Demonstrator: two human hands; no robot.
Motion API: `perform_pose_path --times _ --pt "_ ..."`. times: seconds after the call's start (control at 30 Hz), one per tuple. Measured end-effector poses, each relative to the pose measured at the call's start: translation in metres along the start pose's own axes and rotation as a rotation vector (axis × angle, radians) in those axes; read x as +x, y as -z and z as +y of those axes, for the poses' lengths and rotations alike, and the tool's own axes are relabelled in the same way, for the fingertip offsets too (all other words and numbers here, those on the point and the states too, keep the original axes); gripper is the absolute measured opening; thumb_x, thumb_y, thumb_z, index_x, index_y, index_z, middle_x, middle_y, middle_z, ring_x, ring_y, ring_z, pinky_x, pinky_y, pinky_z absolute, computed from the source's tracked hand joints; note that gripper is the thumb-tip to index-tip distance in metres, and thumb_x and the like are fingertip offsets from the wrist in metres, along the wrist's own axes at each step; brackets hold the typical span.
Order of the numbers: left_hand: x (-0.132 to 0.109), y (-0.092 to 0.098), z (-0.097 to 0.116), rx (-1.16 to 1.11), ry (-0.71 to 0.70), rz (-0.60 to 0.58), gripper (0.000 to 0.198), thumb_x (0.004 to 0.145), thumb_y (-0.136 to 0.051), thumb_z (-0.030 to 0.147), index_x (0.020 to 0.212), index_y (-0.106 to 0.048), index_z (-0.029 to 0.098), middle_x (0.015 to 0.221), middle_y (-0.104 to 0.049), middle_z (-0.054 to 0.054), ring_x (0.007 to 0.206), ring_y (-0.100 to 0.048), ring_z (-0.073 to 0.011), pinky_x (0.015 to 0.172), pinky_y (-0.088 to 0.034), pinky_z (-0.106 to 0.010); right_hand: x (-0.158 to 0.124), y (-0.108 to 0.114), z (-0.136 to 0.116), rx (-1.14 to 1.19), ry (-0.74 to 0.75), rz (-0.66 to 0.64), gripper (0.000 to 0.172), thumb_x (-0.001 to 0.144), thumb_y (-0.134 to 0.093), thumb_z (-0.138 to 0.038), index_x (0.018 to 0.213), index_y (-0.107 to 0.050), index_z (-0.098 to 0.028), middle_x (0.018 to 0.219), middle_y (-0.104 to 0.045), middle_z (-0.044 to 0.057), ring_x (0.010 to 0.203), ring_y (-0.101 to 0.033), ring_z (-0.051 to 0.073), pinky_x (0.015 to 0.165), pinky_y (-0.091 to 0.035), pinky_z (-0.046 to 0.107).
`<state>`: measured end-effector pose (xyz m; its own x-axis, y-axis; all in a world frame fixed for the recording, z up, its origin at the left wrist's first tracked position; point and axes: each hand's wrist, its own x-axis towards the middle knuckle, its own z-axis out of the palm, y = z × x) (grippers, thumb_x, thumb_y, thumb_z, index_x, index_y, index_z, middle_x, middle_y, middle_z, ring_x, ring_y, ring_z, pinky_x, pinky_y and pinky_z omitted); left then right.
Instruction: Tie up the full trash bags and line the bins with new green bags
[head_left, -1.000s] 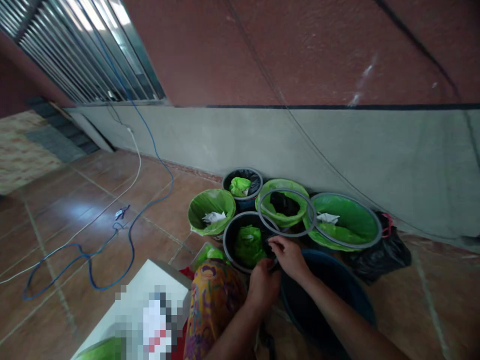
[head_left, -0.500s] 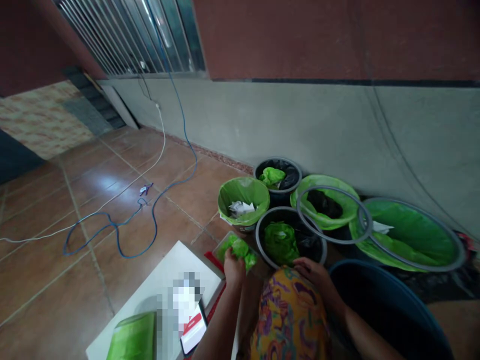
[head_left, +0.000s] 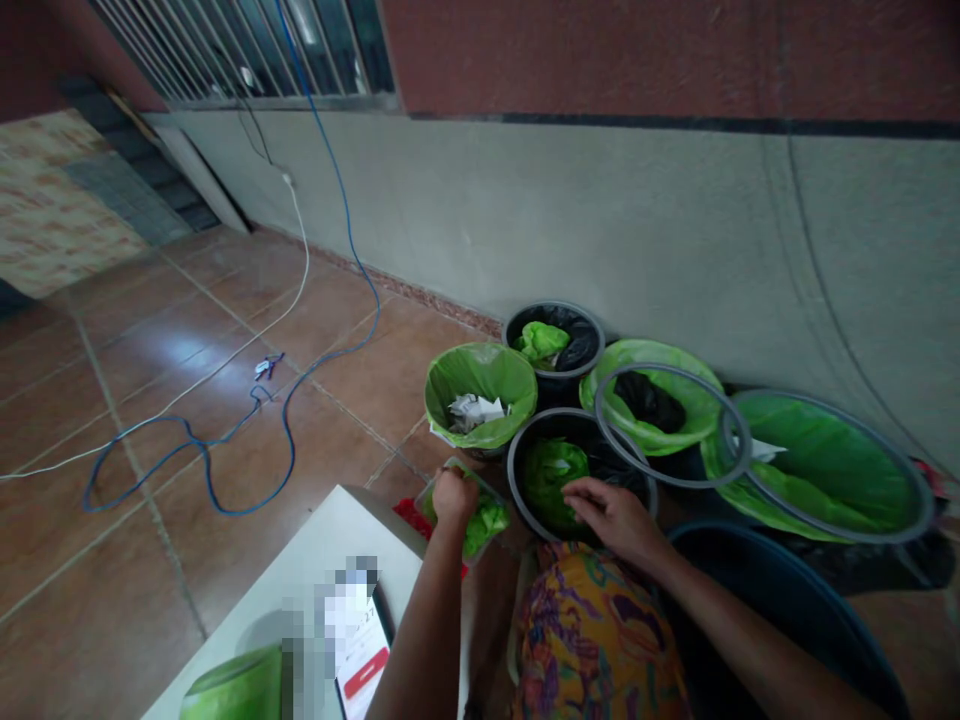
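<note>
Lying just left of the black bin [head_left: 566, 427], green plastic [head_left: 489, 516] in a clear tray [head_left: 495, 541] is overlapped by the nearer left hand [head_left: 455, 494], fingers curled, grip unclear; over the bin's near side, the right hand [head_left: 616, 514] is held farther off, fingers loosely parted.

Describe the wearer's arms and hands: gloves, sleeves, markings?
The left hand and right hand are ungloved. Both visible forearms are bare: no sleeves, watch or bracelet visible. Rings or small markings: too dim to tell. Below them, the clothing is yellow-orange with a swirling purple, reddish and green print.
</note>
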<state>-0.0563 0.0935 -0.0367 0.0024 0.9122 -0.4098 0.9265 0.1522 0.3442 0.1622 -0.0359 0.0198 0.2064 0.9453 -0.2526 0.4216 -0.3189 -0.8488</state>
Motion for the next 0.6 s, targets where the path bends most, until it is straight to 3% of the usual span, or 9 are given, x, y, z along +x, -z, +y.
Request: perform_pose_path --times 0.07,0.13,0.2,0.27,0.37,0.47,0.53,0.6 --pt "-0.02 0.007 0.005 -0.029 -0.058 0.047 0.026 0.086 -0.049 0.017 0.098 -0.071 0.013 0.113 -0.069 -0.017 0.101 -0.069 -0.0267 0.085 -0.052 -0.033 0.024 -0.017 -0.023 -0.043 0.108 -0.143 0.034 0.079 -0.056 -0.027 0.11 -0.069 -0.018 0.104 -0.074 0.009 0.078 -0.069 0.017 0.074 -0.052 0.029" --pt "-0.039 0.01 0.008 -0.09 -0.115 0.081 0.024 0.085 -0.049 0.015 0.095 -0.071 0.013 0.106 -0.07 -0.015 0.097 -0.069 -0.025 0.084 -0.052 -0.033 0.048 -0.041 -0.039 -0.1 0.165 -0.303 0.057 0.071 -0.063 -0.018 0.128 -0.06 -0.015 0.118 -0.07 0.012 0.073 -0.068 0.015 0.075 -0.052 0.029" --pt "-0.054 0.008 0.009 -0.219 -0.161 0.123 0.023 0.084 -0.049 0.013 0.094 -0.07 0.014 0.099 -0.071 -0.012 0.094 -0.068 -0.0223 0.085 -0.051 -0.032 0.068 -0.069 -0.044 -0.157 0.249 -0.395 0.07 0.063 -0.066 -0.011 0.133 -0.056 -0.014 0.128 -0.066 0.014 0.089 -0.068 0.019 0.083 -0.051 0.031" --pt "-0.063 0.002 0.007 -0.411 -0.205 0.176 0.024 0.086 -0.047 0.015 0.097 -0.068 0.015 0.098 -0.071 -0.01 0.095 -0.068 -0.0199 0.088 -0.052 -0.031 0.084 -0.092 -0.04 -0.188 0.297 -0.472 0.059 0.065 -0.064 -0.008 0.124 -0.063 -0.014 0.122 -0.069 0.013 0.101 -0.066 0.023 0.087 -0.049 0.032" --pt "-0.07 -0.016 0.001 -0.646 -0.216 0.333 0.034 0.088 -0.046 0.019 0.119 -0.061 0.017 0.116 -0.067 -0.012 0.107 -0.065 -0.0196 0.094 -0.051 -0.032 0.097 -0.11 -0.027 -0.206 0.251 -0.49 0.017 0.077 -0.06 -0.016 0.089 -0.071 -0.013 0.088 -0.074 0.009 0.085 -0.066 0.022 0.077 -0.049 0.03" --pt "-0.067 -0.046 -0.009 -0.656 -0.119 0.441 0.069 0.079 -0.055 0.016 0.146 -0.036 0.019 0.145 -0.047 -0.015 0.129 -0.053 -0.0229 0.103 -0.048 -0.035 0.102 -0.109 -0.017 -0.065 0.106 -0.451 0.018 0.085 -0.055 -0.026 0.076 -0.065 -0.015 0.07 -0.068 0.003 0.066 -0.062 0.016 0.063 -0.047 0.026" --pt "-0.057 -0.07 -0.017 -0.592 -0.046 0.386 0.086 0.073 -0.061 0.016 0.151 -0.026 0.02 0.154 -0.037 -0.016 0.137 -0.046 -0.026 0.106 -0.046 -0.037 0.103 -0.106 -0.015 0.064 -0.028 -0.473 0.018 0.087 -0.052 -0.028 0.083 -0.064 -0.016 0.07 -0.066 0.001 0.061 -0.061 0.014 0.057 -0.046 0.024" --pt "-0.041 -0.093 -0.026 -0.523 0.018 0.327 0.091 0.071 -0.067 0.022 0.151 -0.025 0.02 0.153 -0.038 -0.017 0.138 -0.045 -0.0298 0.108 -0.045 -0.041 0.102 -0.102 -0.017 0.099 -0.079 -0.513 0.017 0.087 -0.051 -0.029 0.084 -0.063 -0.017 0.068 -0.064 0.0 0.056 -0.061 0.014 0.052 -0.044 0.022"
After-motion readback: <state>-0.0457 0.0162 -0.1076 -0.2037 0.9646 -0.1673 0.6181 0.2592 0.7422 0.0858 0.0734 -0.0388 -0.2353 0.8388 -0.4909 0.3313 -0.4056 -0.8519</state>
